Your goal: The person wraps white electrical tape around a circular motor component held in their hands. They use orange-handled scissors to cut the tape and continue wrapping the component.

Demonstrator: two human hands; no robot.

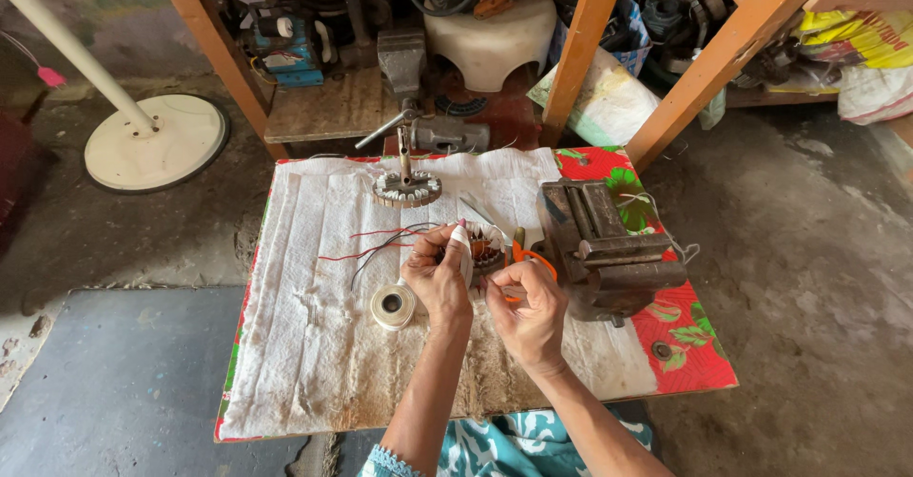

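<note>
Two hands are kept close over the white cloth (314, 344): the small wire coil (483, 249) is gripped tight by the left hand (437, 272) just beside the grey vise (609, 258), so thin thread can be pinched by the right hand (533, 311).

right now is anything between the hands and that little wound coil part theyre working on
Nothing visible does. The left hand already grips the wound coil part, with a white strip running over its fingers, and the right hand pinches close beside it. The roll of tape lies on the white cloth, off to the left.
</note>
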